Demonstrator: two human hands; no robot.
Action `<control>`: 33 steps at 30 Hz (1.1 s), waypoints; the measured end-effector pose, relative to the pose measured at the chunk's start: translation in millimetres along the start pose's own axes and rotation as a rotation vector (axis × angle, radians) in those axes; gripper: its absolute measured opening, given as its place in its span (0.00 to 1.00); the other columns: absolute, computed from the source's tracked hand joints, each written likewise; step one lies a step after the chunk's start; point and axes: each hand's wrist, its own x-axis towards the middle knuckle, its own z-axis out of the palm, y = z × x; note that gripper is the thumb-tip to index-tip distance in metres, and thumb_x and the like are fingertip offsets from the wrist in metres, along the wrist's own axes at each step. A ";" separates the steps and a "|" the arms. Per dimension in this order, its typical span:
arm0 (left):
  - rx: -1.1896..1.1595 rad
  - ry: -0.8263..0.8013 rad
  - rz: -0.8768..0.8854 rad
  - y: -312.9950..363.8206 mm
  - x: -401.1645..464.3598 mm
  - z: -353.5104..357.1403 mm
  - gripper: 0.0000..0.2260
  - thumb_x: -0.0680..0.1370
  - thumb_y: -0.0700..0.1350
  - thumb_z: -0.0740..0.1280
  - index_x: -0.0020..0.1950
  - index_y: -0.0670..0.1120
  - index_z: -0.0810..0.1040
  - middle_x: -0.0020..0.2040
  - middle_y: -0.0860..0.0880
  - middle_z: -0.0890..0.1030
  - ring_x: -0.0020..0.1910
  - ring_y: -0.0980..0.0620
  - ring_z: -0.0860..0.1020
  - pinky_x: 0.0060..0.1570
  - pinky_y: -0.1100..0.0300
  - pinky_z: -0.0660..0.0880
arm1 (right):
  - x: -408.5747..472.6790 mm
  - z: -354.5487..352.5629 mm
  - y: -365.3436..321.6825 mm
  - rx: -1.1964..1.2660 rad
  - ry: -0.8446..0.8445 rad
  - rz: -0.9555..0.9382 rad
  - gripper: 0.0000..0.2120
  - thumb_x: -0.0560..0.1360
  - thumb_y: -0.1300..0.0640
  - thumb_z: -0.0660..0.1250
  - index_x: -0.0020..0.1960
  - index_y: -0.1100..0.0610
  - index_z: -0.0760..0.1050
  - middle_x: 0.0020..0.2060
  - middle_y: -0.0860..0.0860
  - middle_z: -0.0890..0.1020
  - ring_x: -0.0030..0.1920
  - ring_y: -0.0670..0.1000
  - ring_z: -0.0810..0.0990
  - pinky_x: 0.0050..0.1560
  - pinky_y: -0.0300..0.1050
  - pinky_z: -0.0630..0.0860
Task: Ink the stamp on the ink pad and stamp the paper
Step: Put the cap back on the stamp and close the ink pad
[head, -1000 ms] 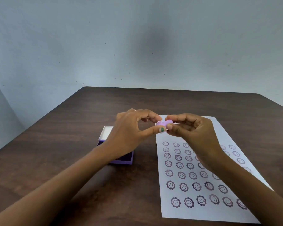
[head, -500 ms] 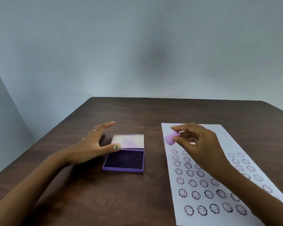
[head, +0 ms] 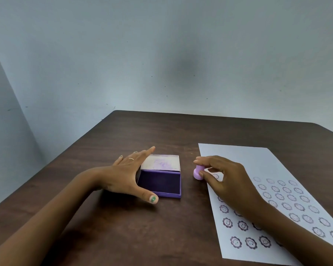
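your right hand [head: 222, 176] pinches the lilac stamp [head: 198, 172] at frame center, beside the paper [head: 258, 162]; your left hand [head: 130, 175], fingers spread, flanks the uncovered ink pad [head: 160, 182].

- One ink pad [head: 160, 182], lid open.
- One stamp [head: 198, 172].
- One sheet of paper [head: 258, 164], printed with many flower-face marks; some lie hidden under an arm, so no exact count.
- Two hands: left hand [head: 127, 175], right hand [head: 225, 177].
- One ring [head: 131, 159].
- One table [head: 161, 131].
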 end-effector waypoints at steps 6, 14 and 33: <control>0.031 0.018 -0.001 0.6 3.5 5.0 0.56 0.55 0.77 0.67 0.69 0.69 0.30 0.77 0.56 0.34 0.75 0.55 0.34 0.72 0.46 0.32 | 1.4 -3.2 -4.3 -0.001 0.115 0.030 0.13 0.72 0.57 0.68 0.56 0.50 0.77 0.54 0.43 0.79 0.53 0.41 0.77 0.54 0.35 0.72; 0.024 0.034 -0.010 6.3 4.1 4.6 0.54 0.61 0.73 0.68 0.71 0.66 0.31 0.76 0.53 0.32 0.75 0.49 0.34 0.72 0.43 0.33 | 42.6 -4.7 -21.1 -0.153 -0.125 -0.120 0.07 0.72 0.58 0.66 0.49 0.51 0.80 0.44 0.42 0.80 0.48 0.43 0.75 0.48 0.31 0.66; -0.010 0.086 0.020 5.6 9.6 11.7 0.52 0.62 0.73 0.67 0.71 0.67 0.31 0.75 0.52 0.27 0.75 0.45 0.34 0.71 0.42 0.33 | 114.2 46.6 -3.1 -0.207 -0.596 -0.002 0.03 0.72 0.60 0.67 0.46 0.56 0.79 0.40 0.49 0.79 0.39 0.44 0.75 0.36 0.32 0.68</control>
